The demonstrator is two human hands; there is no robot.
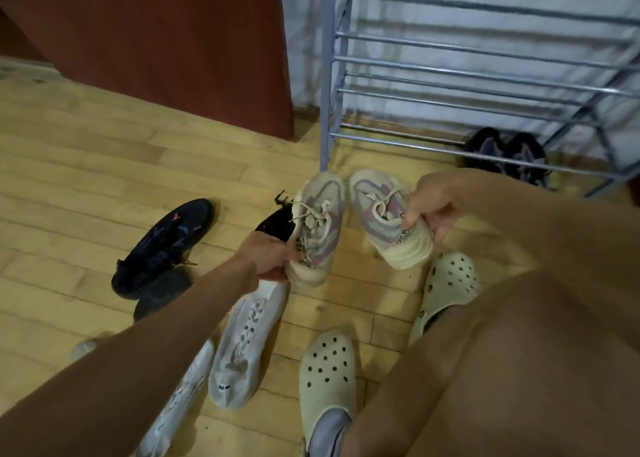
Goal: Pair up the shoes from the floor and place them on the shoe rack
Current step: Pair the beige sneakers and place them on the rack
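In left hand [266,259]: pale sneaker [320,224], heel gripped.
In right hand [433,200]: its mate [375,207], pinched.
Beyond: shoe rack [327,110], dark pair [505,155] at bottom.

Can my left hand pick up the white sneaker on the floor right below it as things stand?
Probably not yet: the left hand grips a pink-and-cream sneaker by its heel, so it is full. The white sneaker lies uncovered just beneath it.
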